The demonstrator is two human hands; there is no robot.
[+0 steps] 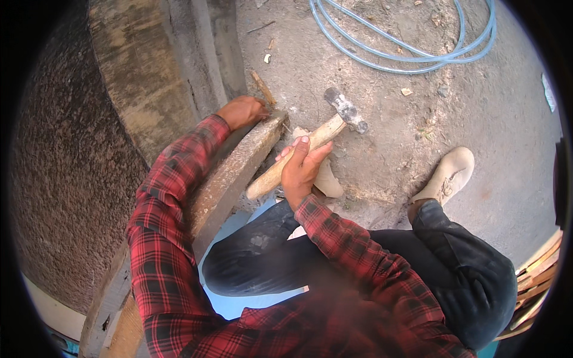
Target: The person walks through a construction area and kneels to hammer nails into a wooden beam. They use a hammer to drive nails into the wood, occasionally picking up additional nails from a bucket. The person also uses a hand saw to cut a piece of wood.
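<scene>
My right hand (301,170) grips the pale wooden handle (265,182) of a hammer, its metal head (346,109) pointing up and to the right. My left hand (242,110) is closed at the far end of a rough, weathered wooden beam (221,185) that runs diagonally toward me; what its fingers hold is too small to make out. A thin piece, perhaps a nail, shows at the beam's end. Beneath the hammer, one beige shoe (328,182) is partly hidden.
A blue clear hose (418,58) lies coiled on the dusty ground at top right. A stained board (128,65) and dark rough surface (65,191) are on the left. Wooden strips (534,280) lie at lower right. My other shoe (453,170) rests to the right.
</scene>
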